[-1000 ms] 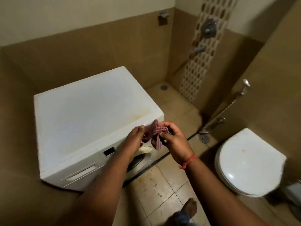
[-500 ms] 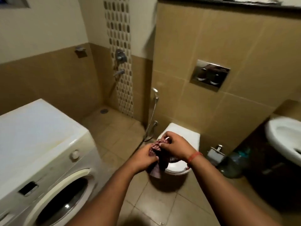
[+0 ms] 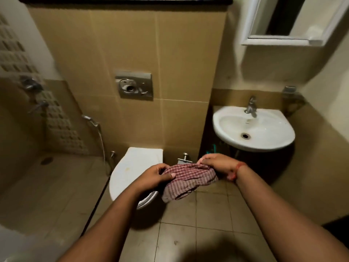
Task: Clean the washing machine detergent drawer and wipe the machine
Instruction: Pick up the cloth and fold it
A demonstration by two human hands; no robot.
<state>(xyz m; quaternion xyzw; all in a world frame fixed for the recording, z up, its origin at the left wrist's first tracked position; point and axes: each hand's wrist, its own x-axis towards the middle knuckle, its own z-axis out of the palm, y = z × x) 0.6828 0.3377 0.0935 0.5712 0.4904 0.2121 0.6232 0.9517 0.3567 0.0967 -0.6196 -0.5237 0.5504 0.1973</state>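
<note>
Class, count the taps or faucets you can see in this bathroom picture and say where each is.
2: one basin faucet at the back of the white sink on the right; one wall tap on the left, in the shower corner. Others may be out of view.

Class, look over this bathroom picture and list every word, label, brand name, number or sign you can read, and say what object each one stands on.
None: no readable text shows anywhere in this view.
Flush plate: bare metal, no lettering to be made out.
Checked cloth, held by the left hand and the right hand: pattern only, no label visible.
Basin and tap: any brand mark is too small or blurred to tell.
</note>
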